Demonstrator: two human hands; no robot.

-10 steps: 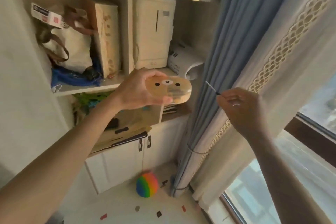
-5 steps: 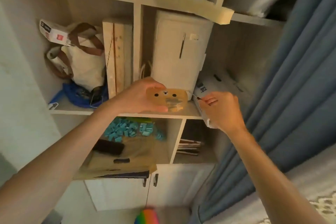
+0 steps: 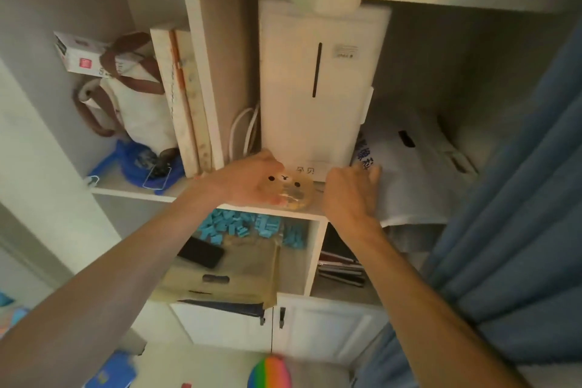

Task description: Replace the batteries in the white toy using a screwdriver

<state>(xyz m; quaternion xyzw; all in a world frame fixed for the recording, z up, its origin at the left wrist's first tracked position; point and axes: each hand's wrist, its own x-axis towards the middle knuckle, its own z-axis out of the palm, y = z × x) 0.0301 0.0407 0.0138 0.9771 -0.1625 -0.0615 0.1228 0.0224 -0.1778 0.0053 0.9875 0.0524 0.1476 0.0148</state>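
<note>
My left hand (image 3: 248, 181) grips a translucent amber box with a bear face (image 3: 291, 190), holding it at the front edge of the middle shelf (image 3: 132, 190). Small items show dimly through its lid. My right hand (image 3: 351, 195) is just right of the box, its back toward me and its fingers reaching over a white bag (image 3: 406, 173). A thin grey sliver between the box and that hand may be the screwdriver; the fingers hide the rest. No white toy is in view.
A tall white appliance (image 3: 318, 85) stands right behind the box. Boards and a canvas bag (image 3: 138, 110) fill the left cubby. Blue blocks (image 3: 252, 227) and a black phone lie on the shelf below. A blue curtain (image 3: 519, 198) hangs at right. A rainbow ball (image 3: 269, 372) is on the floor.
My view swung from the curtain and window to the shelves. Both hands moved forward to the shelf edge, the right one closing in beside the box. The screwdriver tip no longer shows clearly.
</note>
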